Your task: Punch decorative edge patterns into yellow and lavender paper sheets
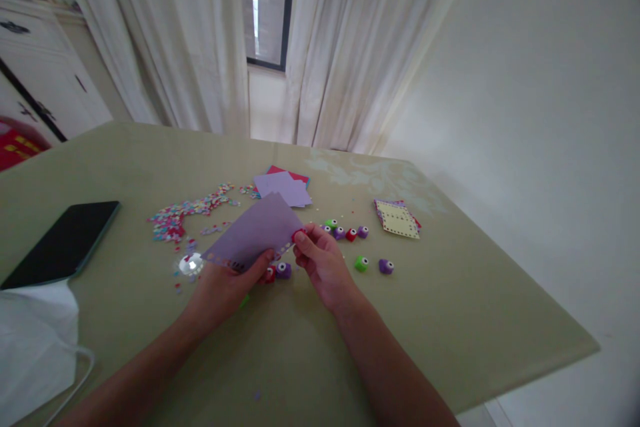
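A sheet of purple paper (257, 230) with a row of punched holes along its near edge is held up over the table. My left hand (225, 293) grips its lower edge, thumb on top. At the paper's right corner, my right hand (323, 257) pinches a small red craft punch (299, 235), mostly covered by the fingers. Beneath and beside the paper lie other small punches: a purple one (283, 270), a red one (270, 273), a green one (361, 263) and another purple one (386, 266). Several more stand in a cluster behind my right hand, including a red punch (351, 234).
Stacked purple sheets (287, 188) lie behind the held paper. Punched cards, a yellow card (399, 219) on top, lie at the right. Colourful confetti (180, 217) spreads at the left, near a black tablet (63, 243) and a white bag-like item (37, 347).
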### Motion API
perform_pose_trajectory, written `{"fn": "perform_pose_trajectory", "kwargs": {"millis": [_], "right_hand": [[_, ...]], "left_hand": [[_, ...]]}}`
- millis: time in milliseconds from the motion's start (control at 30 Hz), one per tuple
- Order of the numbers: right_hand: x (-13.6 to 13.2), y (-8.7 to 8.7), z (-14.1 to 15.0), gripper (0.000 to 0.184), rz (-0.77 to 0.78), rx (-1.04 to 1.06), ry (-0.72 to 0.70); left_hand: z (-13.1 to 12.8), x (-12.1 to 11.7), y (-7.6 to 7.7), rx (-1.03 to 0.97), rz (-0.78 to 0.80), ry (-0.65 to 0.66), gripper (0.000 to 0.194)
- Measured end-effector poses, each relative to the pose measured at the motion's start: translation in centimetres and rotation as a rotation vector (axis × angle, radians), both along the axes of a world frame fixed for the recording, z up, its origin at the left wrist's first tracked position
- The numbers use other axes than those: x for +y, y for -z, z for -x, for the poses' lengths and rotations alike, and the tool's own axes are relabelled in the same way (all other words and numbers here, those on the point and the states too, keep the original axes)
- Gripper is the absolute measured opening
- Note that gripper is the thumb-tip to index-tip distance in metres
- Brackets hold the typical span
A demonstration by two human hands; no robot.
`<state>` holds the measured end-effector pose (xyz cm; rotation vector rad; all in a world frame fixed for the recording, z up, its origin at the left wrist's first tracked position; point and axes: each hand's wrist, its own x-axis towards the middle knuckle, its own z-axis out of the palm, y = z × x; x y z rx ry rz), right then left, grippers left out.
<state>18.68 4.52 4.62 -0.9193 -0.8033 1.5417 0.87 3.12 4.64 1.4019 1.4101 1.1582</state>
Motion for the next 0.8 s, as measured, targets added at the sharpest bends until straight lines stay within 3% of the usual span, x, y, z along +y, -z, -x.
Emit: {"fn": "perform_pose_trajectory", "kwargs": {"millis": [633, 800], "right_hand": [[0.2, 0.5, 0.3, 0.046, 0.036, 0.002, -0.003], [0.5, 0.6, 0.3, 0.044, 0.006, 0.025, -0.032]], "left_hand": [[0.4, 0.3, 1.0, 0.054, -0.014, 0.021, 0.031], [0.7, 0.5, 1.0, 0.035, -0.104, 0.0, 0.028]]}}
